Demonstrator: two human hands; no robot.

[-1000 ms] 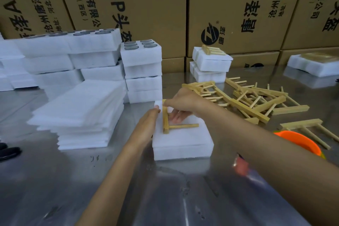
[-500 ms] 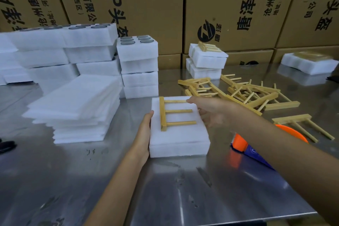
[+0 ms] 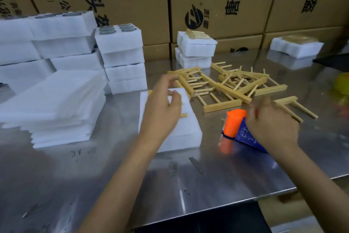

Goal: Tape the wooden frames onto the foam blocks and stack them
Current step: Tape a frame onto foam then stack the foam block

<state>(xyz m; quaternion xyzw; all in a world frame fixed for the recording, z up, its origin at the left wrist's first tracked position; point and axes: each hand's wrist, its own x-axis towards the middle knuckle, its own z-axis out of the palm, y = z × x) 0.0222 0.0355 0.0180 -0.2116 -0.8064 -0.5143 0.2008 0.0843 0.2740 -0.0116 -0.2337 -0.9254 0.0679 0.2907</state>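
A white foam block (image 3: 182, 134) lies on the steel table (image 3: 188, 185) in front of me. A wooden frame (image 3: 183, 115) rests on top of it, mostly hidden under my left hand (image 3: 162, 110), which lies over the frame with bent fingers, blurred by motion. To the right, my right hand (image 3: 272, 125) grips the orange and blue tape dispenser (image 3: 234, 125) that stands on the table. A loose pile of wooden frames (image 3: 226, 85) lies just behind the block and the dispenser.
Two stacked foam blocks with a frame on top (image 3: 194, 49) stand at the back centre; another one (image 3: 296, 45) at back right. Foam block stacks (image 3: 120, 58) and foam sheets (image 3: 51, 104) fill the left. Cardboard boxes (image 3: 217, 2) wall the back. The table edge (image 3: 273, 193) runs at lower right.
My left hand moved from the block's left side onto the frame on top. My right hand left the frame and went right to the tape dispenser, taking hold of it.
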